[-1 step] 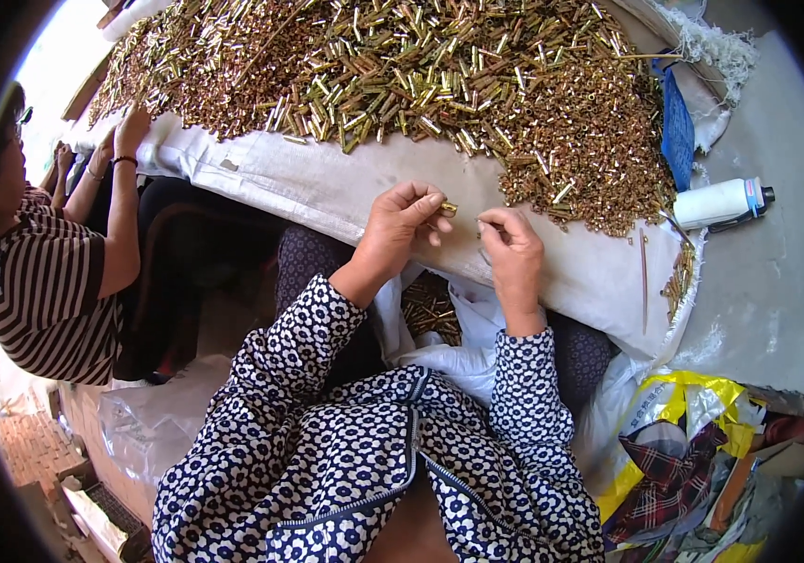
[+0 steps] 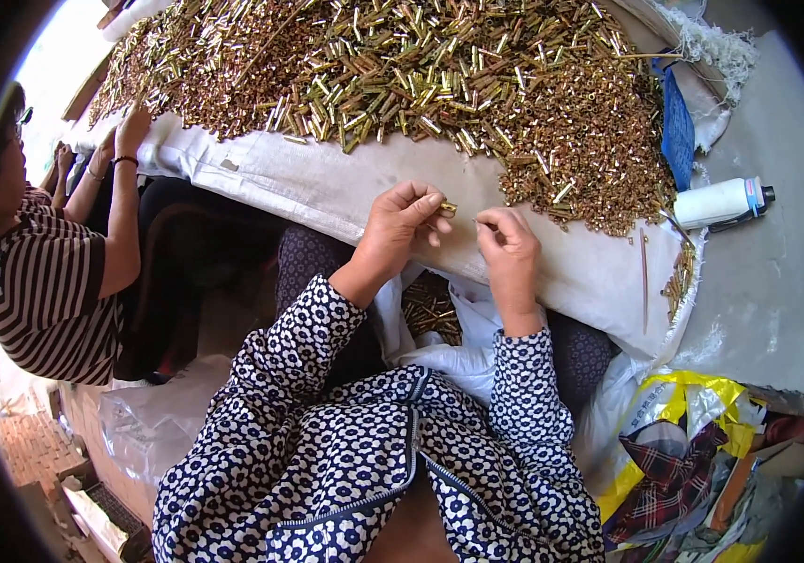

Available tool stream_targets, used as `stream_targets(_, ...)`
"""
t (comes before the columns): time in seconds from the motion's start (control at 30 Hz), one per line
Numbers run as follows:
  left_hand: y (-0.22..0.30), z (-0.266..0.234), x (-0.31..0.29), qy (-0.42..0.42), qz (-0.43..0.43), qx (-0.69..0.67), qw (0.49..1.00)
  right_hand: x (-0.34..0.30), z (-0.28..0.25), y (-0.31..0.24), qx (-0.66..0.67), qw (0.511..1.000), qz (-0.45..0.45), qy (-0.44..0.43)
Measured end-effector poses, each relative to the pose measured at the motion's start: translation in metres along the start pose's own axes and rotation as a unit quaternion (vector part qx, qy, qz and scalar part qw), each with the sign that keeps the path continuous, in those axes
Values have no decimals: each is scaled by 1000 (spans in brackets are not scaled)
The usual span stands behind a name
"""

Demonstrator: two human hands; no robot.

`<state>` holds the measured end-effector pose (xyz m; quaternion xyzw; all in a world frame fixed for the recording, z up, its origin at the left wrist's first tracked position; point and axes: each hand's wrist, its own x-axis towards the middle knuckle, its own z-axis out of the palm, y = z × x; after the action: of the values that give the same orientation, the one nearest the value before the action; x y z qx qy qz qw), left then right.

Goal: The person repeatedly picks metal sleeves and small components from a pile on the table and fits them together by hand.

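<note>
My left hand point(image 2: 404, 225) is closed over the front edge of the cloth-covered table. Between thumb and forefinger it pinches a short brass-coloured metal sleeve point(image 2: 450, 207). Just right of it, apart from the sleeve, my right hand point(image 2: 512, 246) has its thumb and fingertips pressed together. Whatever they hold is too small to name. Beyond both hands spreads a heap of long brass-coloured sleeves point(image 2: 392, 80), with many small nut-like rings point(image 2: 589, 141) on its right side. Below my hands, in my lap, a white plastic bag point(image 2: 472, 314) stands open with finished-looking metal pieces point(image 2: 430, 310) inside.
A white cylindrical bottle point(image 2: 721, 204) lies at the right, by a blue strip of cloth point(image 2: 676, 131). A thin rod point(image 2: 644, 281) rests near the table's right edge. At lower right is a yellow bag point(image 2: 646, 403) with rags. To my left a person in a striped shirt point(image 2: 45, 291) reaches to the heap.
My right hand has shifted very slightly left and up, toward the sleeve. The left hand stays where it was, with the sleeve in its fingers.
</note>
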<state>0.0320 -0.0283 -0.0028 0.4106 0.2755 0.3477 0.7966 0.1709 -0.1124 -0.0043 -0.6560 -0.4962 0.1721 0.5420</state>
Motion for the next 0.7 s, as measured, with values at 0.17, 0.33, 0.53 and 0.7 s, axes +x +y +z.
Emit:
stream_targets(0.17,0,1,-4,24,7,1,1000,-1,7,12,-152,979,-133,31)
stream_targets(0.33,-1,-2,-6,9,10,1,1000,-5,9,-12,109,994,0,-8)
stream_targets(0.53,-3,-4,-9,-4,6,0,1000,-10,14,-8,245,966,76,-9)
stream_targets(0.7,-2,-3,-10,-16,19,24,999,-11,14,-7,181,983,29,-1)
